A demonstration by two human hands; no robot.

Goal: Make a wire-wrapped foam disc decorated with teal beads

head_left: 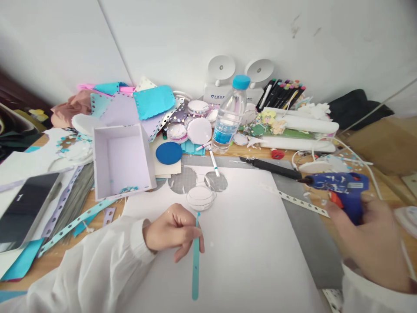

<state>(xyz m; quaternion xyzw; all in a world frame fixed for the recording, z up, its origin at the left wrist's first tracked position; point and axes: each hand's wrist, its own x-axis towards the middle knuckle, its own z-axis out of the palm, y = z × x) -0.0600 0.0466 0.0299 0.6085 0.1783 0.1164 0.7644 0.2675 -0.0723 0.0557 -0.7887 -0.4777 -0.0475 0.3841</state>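
Between the thumb and fingers of my left hand (176,232) is a teal craft stick (195,278), held upright in view over a large white sheet (247,243). A small blob shows at the stick's far tip, beside a coil of thin wire (201,198) lying on the sheet. At the right, my right hand (374,243) is wrapped round the handle of a blue hot glue gun (342,182). Its nozzle points left, close to the end of a black craft knife (276,168). The right hand is slightly blurred.
A lilac open box (124,161) stands at the left, near a phone (28,204). Behind the sheet are a water bottle (230,115), a blue disc (168,153) and a marker (213,161). A white cable (365,163) curves behind the glue gun. Several pens (282,95) stand at the back.
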